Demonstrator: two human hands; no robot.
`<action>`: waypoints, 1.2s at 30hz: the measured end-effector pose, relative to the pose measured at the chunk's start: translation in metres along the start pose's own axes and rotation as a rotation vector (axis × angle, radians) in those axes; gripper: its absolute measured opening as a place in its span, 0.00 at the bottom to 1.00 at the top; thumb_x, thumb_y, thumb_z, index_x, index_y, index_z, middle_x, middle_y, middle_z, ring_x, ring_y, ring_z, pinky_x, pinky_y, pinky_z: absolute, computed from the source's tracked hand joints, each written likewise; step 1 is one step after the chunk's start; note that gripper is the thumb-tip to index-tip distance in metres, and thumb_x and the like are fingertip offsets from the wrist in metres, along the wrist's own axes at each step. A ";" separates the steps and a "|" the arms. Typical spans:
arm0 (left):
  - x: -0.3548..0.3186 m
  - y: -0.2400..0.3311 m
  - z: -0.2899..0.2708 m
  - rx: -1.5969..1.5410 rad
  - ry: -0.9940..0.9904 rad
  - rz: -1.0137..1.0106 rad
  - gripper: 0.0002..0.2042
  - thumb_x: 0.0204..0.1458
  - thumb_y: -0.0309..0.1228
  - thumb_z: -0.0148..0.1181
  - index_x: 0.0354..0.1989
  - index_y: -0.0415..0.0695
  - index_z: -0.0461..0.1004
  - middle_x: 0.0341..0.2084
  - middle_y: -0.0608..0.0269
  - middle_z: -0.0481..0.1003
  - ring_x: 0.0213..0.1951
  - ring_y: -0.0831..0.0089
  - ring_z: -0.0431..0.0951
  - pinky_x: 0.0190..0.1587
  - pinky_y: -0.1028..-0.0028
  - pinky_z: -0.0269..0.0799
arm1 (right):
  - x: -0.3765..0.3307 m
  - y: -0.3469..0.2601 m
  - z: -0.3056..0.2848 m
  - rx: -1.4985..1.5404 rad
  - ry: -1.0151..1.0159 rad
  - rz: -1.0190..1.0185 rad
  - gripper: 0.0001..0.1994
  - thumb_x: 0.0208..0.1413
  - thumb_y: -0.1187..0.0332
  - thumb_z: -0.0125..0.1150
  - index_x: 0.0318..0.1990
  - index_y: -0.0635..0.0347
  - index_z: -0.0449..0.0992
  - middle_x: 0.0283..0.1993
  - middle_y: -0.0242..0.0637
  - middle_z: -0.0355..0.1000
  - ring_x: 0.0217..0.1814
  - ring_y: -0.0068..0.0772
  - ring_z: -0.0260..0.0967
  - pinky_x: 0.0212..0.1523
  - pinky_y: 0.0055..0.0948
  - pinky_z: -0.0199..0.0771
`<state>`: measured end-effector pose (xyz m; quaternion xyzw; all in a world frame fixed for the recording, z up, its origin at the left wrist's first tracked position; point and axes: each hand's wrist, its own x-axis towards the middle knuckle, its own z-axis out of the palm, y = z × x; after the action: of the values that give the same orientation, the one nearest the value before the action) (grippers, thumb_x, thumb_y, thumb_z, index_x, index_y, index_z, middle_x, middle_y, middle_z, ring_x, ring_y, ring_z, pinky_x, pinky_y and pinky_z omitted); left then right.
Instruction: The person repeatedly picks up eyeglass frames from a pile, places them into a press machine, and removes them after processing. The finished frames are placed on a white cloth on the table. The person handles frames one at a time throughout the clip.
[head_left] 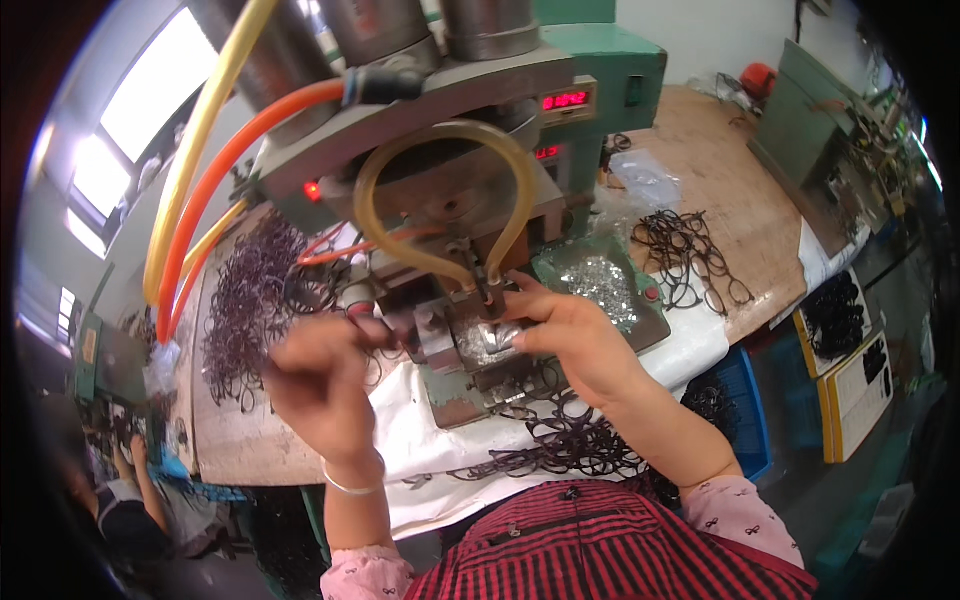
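My right hand point(575, 335) reaches into the working area of a green bench machine point(600, 110). Its fingers are bent together around the metal fixture point(438, 335), close to a small shiny metal piece point(500, 338); what they pinch is too small to make out. Smeared by motion, my left hand point(325, 385) hovers left of the fixture, its fingertips toward a dark part beside it. Whether that hand holds anything cannot be seen. Small silvery parts point(600, 285) fill a green tray right of the fixture. Dark eyeglass frames point(575, 440) lie in a heap before the machine.
More dark frames pile up at the left point(250, 290) and right point(690, 255) of the wooden table point(755, 170). A yellow tube point(530, 180) and an orange hose point(215, 165) hang around the machine. Right of my arm stands a blue crate point(752, 420). Another person point(130, 515) works at far left.
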<state>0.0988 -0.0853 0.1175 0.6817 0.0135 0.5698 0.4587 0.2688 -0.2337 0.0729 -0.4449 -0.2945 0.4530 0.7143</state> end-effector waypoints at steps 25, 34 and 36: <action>-0.092 -0.018 0.012 0.523 -0.565 0.360 0.11 0.48 0.27 0.65 0.39 0.37 0.75 0.41 0.45 0.79 0.42 0.49 0.80 0.44 0.60 0.77 | 0.027 0.087 -0.102 -1.601 0.580 -0.382 0.08 0.43 0.69 0.61 0.29 0.62 0.74 0.39 0.46 0.67 0.47 0.47 0.65 0.42 0.46 0.70; -0.053 -0.081 -0.052 1.147 0.116 0.011 0.17 0.52 0.37 0.63 0.45 0.38 0.77 0.41 0.48 0.79 0.39 0.53 0.80 0.41 0.60 0.76 | -0.005 0.065 -0.117 -1.401 0.720 -0.572 0.05 0.48 0.71 0.62 0.34 0.58 0.76 0.32 0.35 0.72 0.42 0.41 0.69 0.39 0.39 0.68; -0.038 -0.134 -0.080 1.539 -0.069 -0.284 0.18 0.49 0.38 0.64 0.44 0.39 0.78 0.41 0.47 0.80 0.39 0.52 0.81 0.41 0.60 0.76 | 0.002 0.062 -0.111 -1.403 0.782 -0.603 0.04 0.49 0.70 0.62 0.32 0.57 0.76 0.32 0.35 0.73 0.43 0.41 0.70 0.39 0.40 0.68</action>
<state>0.0895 0.0208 -0.0033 0.8170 0.4776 0.3145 -0.0743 0.3373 -0.2612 -0.0304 -0.8107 -0.3448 -0.2293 0.4139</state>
